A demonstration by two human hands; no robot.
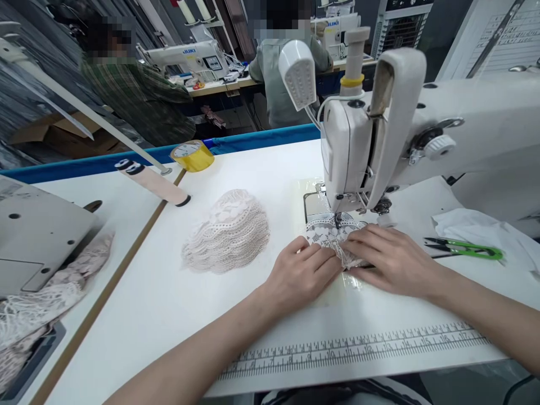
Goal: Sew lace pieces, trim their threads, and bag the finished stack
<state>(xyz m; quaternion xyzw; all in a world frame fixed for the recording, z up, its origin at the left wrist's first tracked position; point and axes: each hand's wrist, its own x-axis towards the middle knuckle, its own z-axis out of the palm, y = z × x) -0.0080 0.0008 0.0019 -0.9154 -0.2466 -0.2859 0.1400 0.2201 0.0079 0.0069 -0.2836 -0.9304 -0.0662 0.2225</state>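
Note:
A strip of white lace (323, 232) lies under the needle of a white sewing machine (346, 152). My left hand (306, 267) is closed on the lace's near left edge, its fingers curled. From the right, my right hand (390, 259) presses on the same lace with its fingers together, close to the needle. The fingertips of both hands almost meet, and part of the lace is hidden beneath them. Left of my left hand sits a fanned pile of pale lace pieces (230, 233).
Green thread snips (468, 248) and white cloth (489, 230) lie right of my hand. A yellow tape roll (198, 158) and a pink thread cone (156, 184) are at the back left. A printed ruler (354, 351) runs along the front edge. Two people sit beyond the table.

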